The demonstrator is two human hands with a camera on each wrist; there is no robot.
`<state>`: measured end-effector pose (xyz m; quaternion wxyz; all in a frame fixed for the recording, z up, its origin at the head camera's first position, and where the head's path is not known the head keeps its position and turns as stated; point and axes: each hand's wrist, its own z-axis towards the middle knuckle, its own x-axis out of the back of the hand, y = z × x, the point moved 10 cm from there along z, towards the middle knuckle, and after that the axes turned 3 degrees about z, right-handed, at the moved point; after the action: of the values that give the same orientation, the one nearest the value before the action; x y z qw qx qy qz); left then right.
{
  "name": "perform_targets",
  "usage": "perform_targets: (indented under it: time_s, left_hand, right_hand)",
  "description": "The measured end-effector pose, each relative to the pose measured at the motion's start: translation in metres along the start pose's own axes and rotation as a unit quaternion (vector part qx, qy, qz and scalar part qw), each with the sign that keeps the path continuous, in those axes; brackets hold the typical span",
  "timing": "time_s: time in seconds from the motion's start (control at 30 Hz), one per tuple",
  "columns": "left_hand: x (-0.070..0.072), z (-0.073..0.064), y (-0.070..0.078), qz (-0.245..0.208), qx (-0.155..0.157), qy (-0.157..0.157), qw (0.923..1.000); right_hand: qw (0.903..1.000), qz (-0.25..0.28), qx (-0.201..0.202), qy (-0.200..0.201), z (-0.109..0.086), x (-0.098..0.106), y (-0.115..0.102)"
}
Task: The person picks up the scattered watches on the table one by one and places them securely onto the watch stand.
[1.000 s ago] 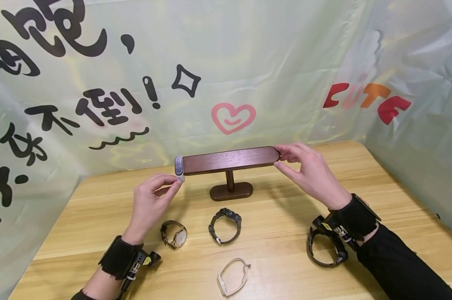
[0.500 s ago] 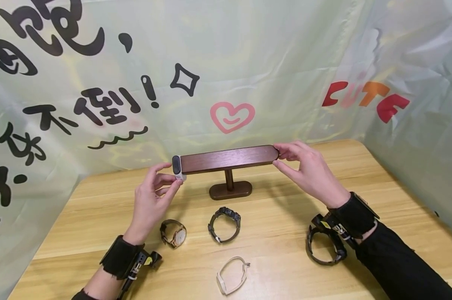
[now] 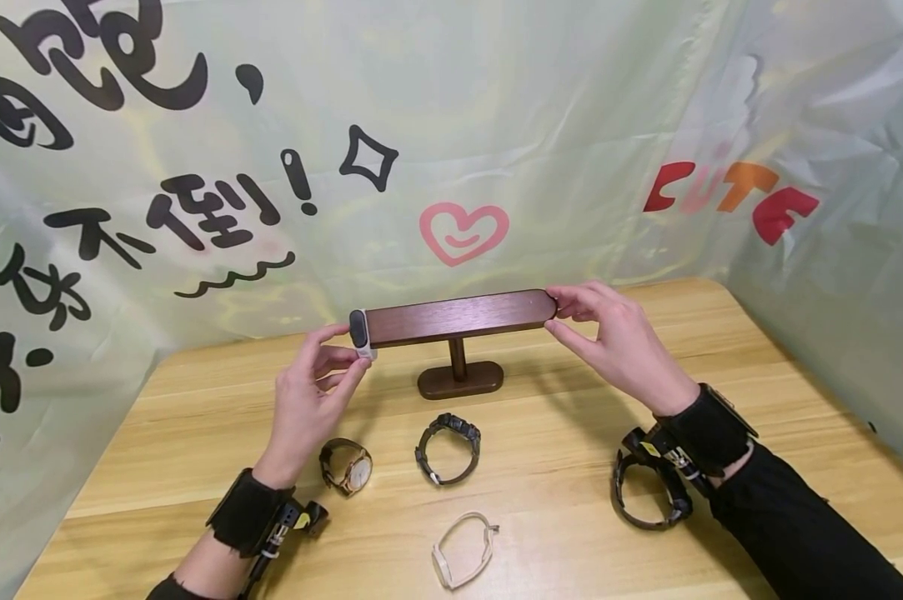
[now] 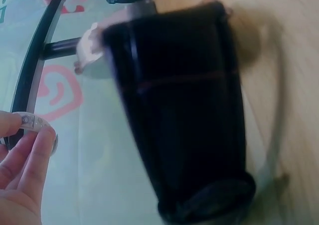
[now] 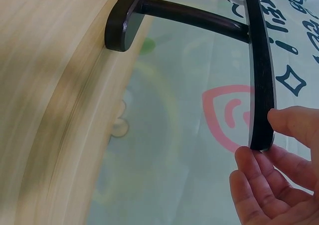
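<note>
A dark brown wooden watch stand, a long bar on a post and oval base, stands near the back of the table. Around the bar's left end sits a fitness band with a dark screen and a pale strap. My left hand pinches this band between thumb and fingers; the left wrist view shows the strap between them. At the opposite end, my right hand grips the bar's rounded tip. In the right wrist view, the thumb lies on one face of the bar and fingers at its end.
On the wooden table lie a brown-strapped watch with a white dial, a black watch and a beige one. Another dark watch lies beside the right wrist camera. A printed cloth hangs behind.
The left hand's fingers have spread around the band's screen side, and the band, tilting slightly, has slid a little right along the bar. The right hand keeps its hold.
</note>
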<state>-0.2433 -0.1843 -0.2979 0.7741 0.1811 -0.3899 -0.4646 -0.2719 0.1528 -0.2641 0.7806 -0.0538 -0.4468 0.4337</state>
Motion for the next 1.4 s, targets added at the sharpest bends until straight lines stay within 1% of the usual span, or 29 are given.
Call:
perform_targets:
  time_s: [0.17,0.47,0.6,0.7,0.87,1.0,1.1,1.4]
  left_hand:
    - [-0.002,-0.001,0.001,0.014,-0.009,0.003,0.9999]
    - [-0.001,-0.002,0.006,0.075,-0.021,0.021,0.9968]
    - [-0.002,-0.002,0.008,0.089,-0.027,0.023,0.9954]
    - [-0.004,-0.002,0.010,0.093,-0.030,0.019,0.9951]
    - [-0.010,-0.001,0.012,0.092,-0.025,0.006,0.9954]
    - [-0.016,0.001,0.014,0.087,-0.022,-0.005,0.9960]
    - [-0.020,0.001,0.016,0.079,-0.025,-0.011,0.9965]
    - [-0.027,0.004,0.019,0.078,-0.030,-0.019,0.9963]
  right_hand:
    - [1.0000,-0.001,0.003,0.001,0.000,0.000,-0.001]
    - [0.9999,-0.003,0.009,0.004,0.001,0.000,-0.002]
    - [0.9999,-0.003,0.010,0.004,0.001,0.000,-0.001]
    - [1.0000,-0.001,0.007,0.002,0.001,0.000,-0.001]
    - [1.0000,0.003,0.001,0.000,0.000,0.000,0.000]
    - [1.0000,0.000,-0.001,-0.001,0.000,0.000,0.001]
    - [1.0000,-0.002,-0.002,-0.001,0.001,0.000,0.001]
    - [1.0000,0.004,0.004,0.003,0.000,0.001,0.000]
